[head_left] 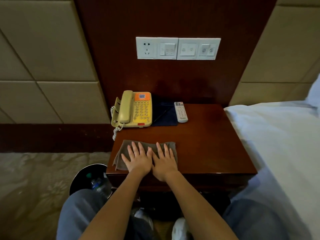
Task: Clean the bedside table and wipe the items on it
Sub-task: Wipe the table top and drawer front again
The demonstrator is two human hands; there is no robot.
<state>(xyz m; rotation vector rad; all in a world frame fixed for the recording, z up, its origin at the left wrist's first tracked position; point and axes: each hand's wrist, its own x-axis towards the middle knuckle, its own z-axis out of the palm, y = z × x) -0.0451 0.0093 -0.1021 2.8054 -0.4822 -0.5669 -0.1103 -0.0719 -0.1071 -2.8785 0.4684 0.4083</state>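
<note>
On the near left corner of a dark reddish-brown polished wooden bedside desk (pixel 207 139), a person presses both bare hands flat on a grey-brown folded cleaning cloth (pixel 121 153). Left hand (pixel 138 160) and right hand (pixel 164 161) lie side by side, thumbs touching, each grip spread wide with fingers (pixel 133 146) straight and palms down, pinching nothing. One edge of the cloth hangs slightly over the desk's left side.

Along the back of the desk, a beige and yellow corded telephone (pixel 135 110) with an orange label sits at the left, its handset in the cradle and its coiled cord falling off the edge. Just beside it lies a dark navy flat folder (pixel 164 116) with a thin dark pen across it, and touching the folder's right edge is a white remote control (pixel 181 112).

Above, a white row of wall switches and a socket (pixel 178 48) is set in the dark wooden panel. A bed with white sheets (pixel 277 135) adjoins the desk on the right. Below the desk's left corner stands a round black waste bin (pixel 90 181) holding plastic bottles, on patterned carpet. Blue denim knees frame the bottom of the head view.
</note>
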